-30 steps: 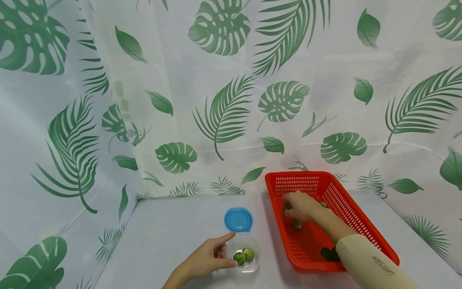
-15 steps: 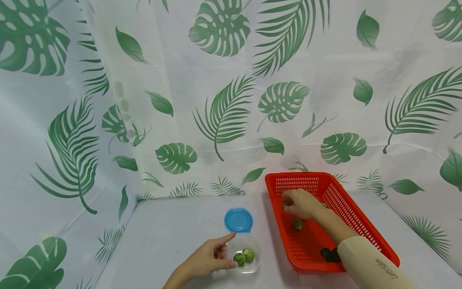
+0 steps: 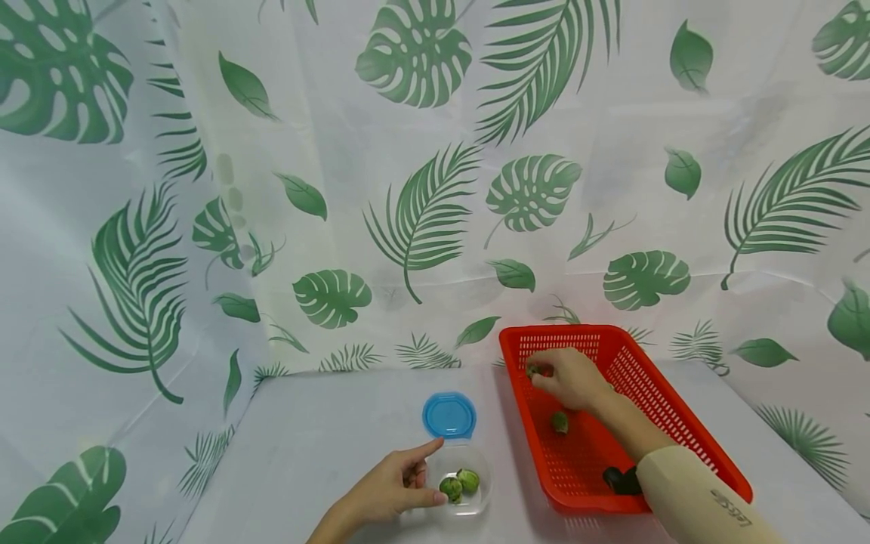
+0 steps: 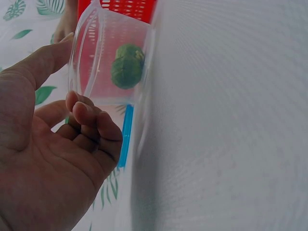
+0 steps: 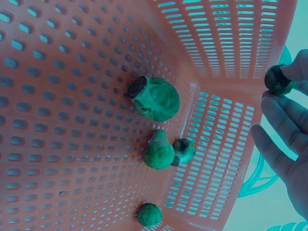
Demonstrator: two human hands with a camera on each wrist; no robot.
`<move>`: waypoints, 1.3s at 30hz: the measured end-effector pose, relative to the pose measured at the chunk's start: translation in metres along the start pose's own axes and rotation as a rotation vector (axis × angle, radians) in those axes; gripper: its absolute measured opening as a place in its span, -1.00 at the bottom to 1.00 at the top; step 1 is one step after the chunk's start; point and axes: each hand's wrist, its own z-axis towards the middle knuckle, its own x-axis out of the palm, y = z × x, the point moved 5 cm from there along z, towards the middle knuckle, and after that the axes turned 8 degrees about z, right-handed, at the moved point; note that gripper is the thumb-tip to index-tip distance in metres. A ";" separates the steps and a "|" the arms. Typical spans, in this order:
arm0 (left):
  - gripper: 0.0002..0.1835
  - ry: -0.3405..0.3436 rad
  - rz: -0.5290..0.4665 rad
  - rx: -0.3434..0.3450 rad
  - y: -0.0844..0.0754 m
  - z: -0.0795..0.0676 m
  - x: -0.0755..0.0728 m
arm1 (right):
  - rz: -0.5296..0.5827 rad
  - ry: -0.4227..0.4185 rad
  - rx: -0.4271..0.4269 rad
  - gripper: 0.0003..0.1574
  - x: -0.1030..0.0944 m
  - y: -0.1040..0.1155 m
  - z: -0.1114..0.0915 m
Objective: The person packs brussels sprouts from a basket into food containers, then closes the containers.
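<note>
My left hand [image 3: 394,483] rests at the left side of a small clear plastic container [image 3: 469,508], thumb and index finger spread along its rim. Two Brussels sprouts [image 3: 467,478] lie inside the container. Its blue lid [image 3: 448,414] lies folded back behind it. Over the far left part of a red plastic basket [image 3: 591,505], my right hand [image 3: 571,378] pinches a Brussels sprout [image 5: 278,82] between thumb and fingertips. Several other sprouts [image 5: 163,98] show in the basket in the right wrist view; one sprout [image 3: 559,421] shows in front of the right hand in the head view.
The basket's slotted walls stand higher than the container, to its right on a white table [image 3: 306,431]. A dark rounded object [image 3: 621,480] sits beside the right sleeve [image 3: 700,491]. A white leaf-patterned curtain [image 3: 435,189] hangs behind and at the left.
My right hand has shifted slightly back and up with the sprout, uncovering more of the sprout in front of it. The left hand and the container have stayed in place.
</note>
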 end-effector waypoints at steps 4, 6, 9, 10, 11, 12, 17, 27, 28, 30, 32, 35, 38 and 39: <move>-0.16 -0.002 0.001 -0.007 0.000 -0.001 0.000 | 0.048 0.005 0.015 -0.49 -0.001 0.002 -0.002; -0.16 -0.004 0.001 -0.012 0.000 -0.001 0.000 | 0.074 0.009 0.022 -0.47 -0.001 0.003 -0.003; -0.16 -0.005 -0.001 -0.017 0.000 -0.001 0.000 | 0.114 0.000 0.029 -0.46 -0.002 0.005 -0.003; -0.16 -0.006 -0.002 -0.018 0.000 -0.001 0.000 | 0.124 -0.005 0.027 -0.46 -0.002 0.005 -0.003; -0.16 -0.005 -0.003 -0.019 0.000 -0.001 0.000 | 0.127 -0.012 0.016 -0.46 -0.003 0.006 -0.003; -0.16 -0.005 -0.002 -0.019 0.000 -0.001 0.000 | 0.125 -0.021 0.003 -0.46 -0.003 0.006 -0.003; -0.16 -0.007 0.004 -0.017 0.000 -0.001 -0.001 | 0.082 -0.084 -0.084 -0.51 -0.006 0.011 0.000; -0.15 -0.006 0.011 -0.007 0.002 0.000 -0.001 | 0.092 -0.144 -0.190 -0.68 -0.009 0.021 0.002; -0.15 -0.004 0.011 -0.005 0.002 0.000 -0.001 | 0.095 -0.149 -0.198 -0.69 -0.009 0.022 0.002; -0.15 0.000 0.010 -0.003 0.003 0.001 -0.001 | 0.102 -0.160 -0.219 -0.69 -0.010 0.025 0.002; -0.14 0.004 0.008 0.000 0.003 0.001 0.000 | 0.110 -0.170 -0.226 -0.67 -0.010 0.027 0.001; -0.14 0.009 0.006 0.002 0.004 0.002 0.000 | 0.143 -0.172 -0.230 -0.63 -0.012 0.031 0.001; -0.14 0.009 0.009 -0.003 0.005 0.002 -0.001 | 0.189 -0.161 -0.233 -0.62 -0.013 0.035 0.001; -0.15 0.008 0.010 -0.002 0.005 0.002 -0.001 | 0.201 -0.156 -0.240 -0.61 -0.013 0.037 0.001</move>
